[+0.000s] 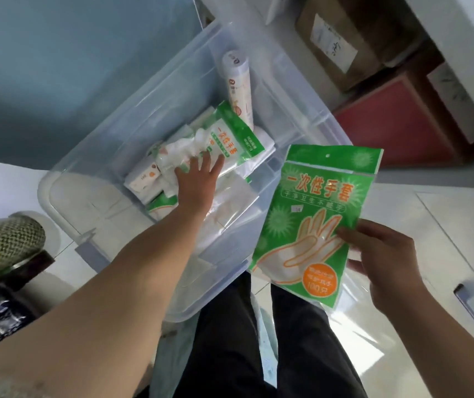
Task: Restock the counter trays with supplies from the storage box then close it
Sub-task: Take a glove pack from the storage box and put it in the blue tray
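Note:
A clear plastic storage box (pixel 109 133) stands open on the floor in front of me. Inside lie a green pack of disposable gloves (pixel 230 130), a white roll with orange print (pixel 237 87), small white packets (pixel 143 179) and clear bags. My left hand (pixel 198 179) reaches down into the box, fingers spread and resting on the clear bags below the green pack. My right hand (pixel 385 259) holds a second green glove pack (pixel 313 219) by its lower right edge, just outside the box's right rim.
The box's lid (pixel 456 254) with a grey latch lies on the floor at right. A woven-pattern cylinder (pixel 9 239) and dark items sit at the left edge. Cardboard boxes (pixel 342 38) and a red panel (pixel 393 122) stand behind. My legs are below the box.

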`<state>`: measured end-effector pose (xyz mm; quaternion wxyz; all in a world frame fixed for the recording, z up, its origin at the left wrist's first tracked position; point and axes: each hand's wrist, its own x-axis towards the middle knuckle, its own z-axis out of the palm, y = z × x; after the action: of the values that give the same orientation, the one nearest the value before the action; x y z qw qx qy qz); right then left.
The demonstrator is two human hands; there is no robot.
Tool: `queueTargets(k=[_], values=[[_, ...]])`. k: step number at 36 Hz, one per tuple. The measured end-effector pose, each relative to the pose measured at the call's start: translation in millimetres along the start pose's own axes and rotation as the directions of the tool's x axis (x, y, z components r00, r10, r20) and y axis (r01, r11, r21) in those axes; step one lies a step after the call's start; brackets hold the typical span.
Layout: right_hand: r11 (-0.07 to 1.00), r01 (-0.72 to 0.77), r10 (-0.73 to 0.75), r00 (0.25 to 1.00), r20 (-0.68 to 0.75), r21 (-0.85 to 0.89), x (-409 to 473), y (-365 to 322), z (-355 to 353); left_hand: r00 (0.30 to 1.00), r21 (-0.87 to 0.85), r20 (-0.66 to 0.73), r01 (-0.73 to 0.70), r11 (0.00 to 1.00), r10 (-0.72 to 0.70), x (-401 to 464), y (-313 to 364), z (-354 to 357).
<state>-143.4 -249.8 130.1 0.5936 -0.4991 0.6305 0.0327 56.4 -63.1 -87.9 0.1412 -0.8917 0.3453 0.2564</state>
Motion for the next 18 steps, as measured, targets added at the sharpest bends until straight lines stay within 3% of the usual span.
queueTargets(k=[3,8,12,15,18], values=[[1.000,-0.013,0.013,0.999,0.038,0.020,-2,-1,0,0.999,-0.039,0.037,0.015,0.999,-0.014,-6,-1,-10],[0.999,0.033,-0.034,0.997,0.071,0.017,-9,-8,2,0.999,-0.109,-0.047,-0.009,0.994,0.004,-15,-11,-24],[0.998,0.065,-0.064,0.995,0.077,-0.010,-24,-17,7,0.995,-0.334,-0.093,0.002,0.943,-0.035,-33,-27,-43],[0.988,0.129,-0.122,0.989,0.077,-0.088,-37,-24,12,0.984,-0.599,-0.073,0.088,0.796,-0.164,-53,-39,-59],[0.955,0.229,-0.213,0.972,0.103,-0.190,-55,-40,20,0.959,-0.878,0.037,0.165,0.450,-0.280,-75,-52,-78]])
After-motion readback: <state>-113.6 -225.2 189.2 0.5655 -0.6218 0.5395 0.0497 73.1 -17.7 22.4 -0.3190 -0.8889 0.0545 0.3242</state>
